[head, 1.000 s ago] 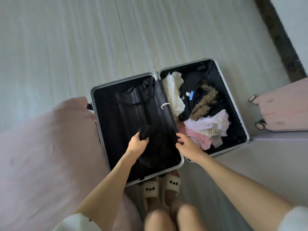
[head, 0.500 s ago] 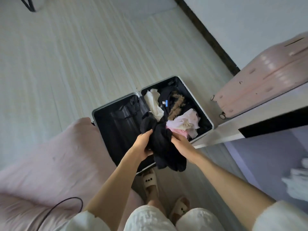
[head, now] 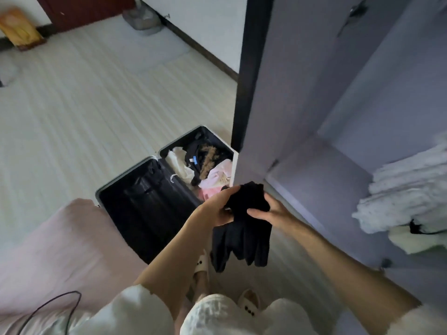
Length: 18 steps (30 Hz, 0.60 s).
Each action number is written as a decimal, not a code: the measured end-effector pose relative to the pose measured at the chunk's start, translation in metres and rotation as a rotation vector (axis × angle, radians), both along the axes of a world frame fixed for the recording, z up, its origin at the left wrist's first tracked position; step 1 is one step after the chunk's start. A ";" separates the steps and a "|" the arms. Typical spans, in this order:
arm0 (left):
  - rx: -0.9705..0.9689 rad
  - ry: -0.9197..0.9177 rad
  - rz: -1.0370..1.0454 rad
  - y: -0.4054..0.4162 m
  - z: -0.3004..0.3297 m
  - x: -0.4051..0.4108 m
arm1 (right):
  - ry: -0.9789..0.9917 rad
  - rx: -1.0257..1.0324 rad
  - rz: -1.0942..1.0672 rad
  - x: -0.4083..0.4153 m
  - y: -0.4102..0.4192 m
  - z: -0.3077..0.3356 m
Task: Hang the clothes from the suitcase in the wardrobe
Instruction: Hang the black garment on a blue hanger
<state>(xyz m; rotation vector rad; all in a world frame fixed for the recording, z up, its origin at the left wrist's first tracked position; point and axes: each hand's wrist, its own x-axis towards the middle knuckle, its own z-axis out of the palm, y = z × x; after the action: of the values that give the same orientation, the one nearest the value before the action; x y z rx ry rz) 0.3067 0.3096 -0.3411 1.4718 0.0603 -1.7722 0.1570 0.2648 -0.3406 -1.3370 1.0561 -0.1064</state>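
Suitcase [head: 154, 187] open — right half heaped with clothes [head: 205, 165], left half bare

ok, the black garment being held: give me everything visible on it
The black garment is dark, soft-looking fabric, bunched at the top and hanging in loose folds below. The left hand grips its upper part from the left and the right hand grips it from the right. It is lifted clear of the open suitcase, in front of the wardrobe, with its lower end dangling above the floor near a slipper. What kind of garment it is cannot be told.
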 end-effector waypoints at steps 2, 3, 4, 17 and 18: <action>-0.043 0.020 -0.066 -0.013 0.010 -0.030 | 0.018 -0.066 -0.081 -0.032 -0.003 0.013; -0.063 0.017 -0.107 -0.020 0.017 -0.043 | 0.031 -0.106 -0.127 -0.046 -0.005 0.019; -0.086 -0.001 -0.149 -0.027 0.021 -0.055 | 0.055 -0.152 -0.184 -0.058 -0.008 0.025; -0.407 -0.123 -0.326 -0.143 0.167 -0.132 | -0.007 -0.567 -1.118 -0.186 -0.085 0.162; -0.432 -0.118 -0.329 -0.150 0.178 -0.133 | -0.023 -0.587 -1.169 -0.194 -0.088 0.171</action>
<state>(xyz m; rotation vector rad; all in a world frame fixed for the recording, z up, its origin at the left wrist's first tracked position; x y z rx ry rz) 0.1738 0.1599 -0.1629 1.3125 -0.6195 -1.8012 -0.0372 0.1766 -0.1692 -1.0252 1.7463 -1.3751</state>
